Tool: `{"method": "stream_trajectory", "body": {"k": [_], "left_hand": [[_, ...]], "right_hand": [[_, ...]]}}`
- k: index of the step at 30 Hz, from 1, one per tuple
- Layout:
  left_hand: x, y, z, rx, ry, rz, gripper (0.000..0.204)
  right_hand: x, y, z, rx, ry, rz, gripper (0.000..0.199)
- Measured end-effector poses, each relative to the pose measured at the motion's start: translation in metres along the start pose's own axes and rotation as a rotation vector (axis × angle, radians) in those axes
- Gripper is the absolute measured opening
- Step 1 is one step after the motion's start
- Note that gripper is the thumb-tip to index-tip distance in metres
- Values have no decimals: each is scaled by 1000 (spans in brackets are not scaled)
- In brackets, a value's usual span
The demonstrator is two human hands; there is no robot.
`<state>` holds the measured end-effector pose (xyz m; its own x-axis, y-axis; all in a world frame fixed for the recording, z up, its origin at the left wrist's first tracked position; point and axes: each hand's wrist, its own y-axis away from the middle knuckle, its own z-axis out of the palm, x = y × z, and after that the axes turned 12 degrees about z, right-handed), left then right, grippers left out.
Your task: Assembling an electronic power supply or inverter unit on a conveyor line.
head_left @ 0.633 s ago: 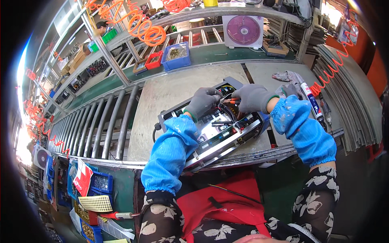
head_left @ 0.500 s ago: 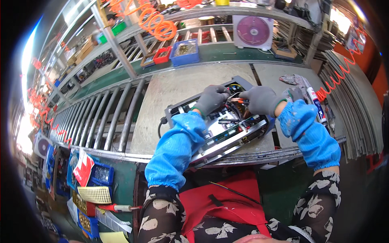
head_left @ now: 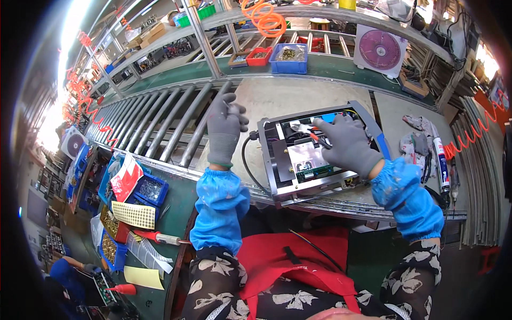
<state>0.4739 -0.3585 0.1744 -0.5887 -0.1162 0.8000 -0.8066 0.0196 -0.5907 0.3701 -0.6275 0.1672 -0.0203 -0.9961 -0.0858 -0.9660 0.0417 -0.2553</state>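
Note:
My right hand (head_left: 349, 144), in a grey glove, grips small pliers (head_left: 321, 141) with orange handles. Their metal jaws point left over an open metal electronics case (head_left: 273, 169), which holds circuit boards, wires and a silvery plate. The case lies slightly turned on the worktop, a black cable (head_left: 244, 160) looping from its left side. My left hand (head_left: 225, 130), gloved in grey too, is raised to the left of the case near the rollers, touching nothing on the bench. Its fingers are curled in; whatever they hold, if anything, cannot be made out.
Metal rollers (head_left: 160, 125) run left of the worktop. Right of the case lie a rag (head_left: 418, 141) and a white-and-blue tube (head_left: 441, 162). Blue bins (head_left: 151, 189), sticker sheets and a red-handled tool (head_left: 160, 237) sit lower left. A blue parts box (head_left: 289, 65) stands behind.
My left hand has come away from the wires, moving left and up off the case. My right hand now sits lower over the case, with the pliers' jaws in plain sight. The view has shifted left.

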Motion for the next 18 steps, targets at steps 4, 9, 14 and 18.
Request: {"method": "stream_trajectory", "body": {"k": [4, 9, 14, 18], "left_hand": [[-39, 0, 0, -550, -257, -166, 33], [-53, -6, 17, -645, -299, -6, 20], [-57, -7, 17, -595, -279, -75, 19], [-53, -5, 17, -560, -194, -164, 21]], "right_hand": [[-34, -21, 11, -85, 8, 20, 63], [-55, -44, 23, -181, 62, 24, 61], [-64, -54, 28, -174, 46, 29, 52], [-68, -59, 25, -206, 56, 7, 46]]}}
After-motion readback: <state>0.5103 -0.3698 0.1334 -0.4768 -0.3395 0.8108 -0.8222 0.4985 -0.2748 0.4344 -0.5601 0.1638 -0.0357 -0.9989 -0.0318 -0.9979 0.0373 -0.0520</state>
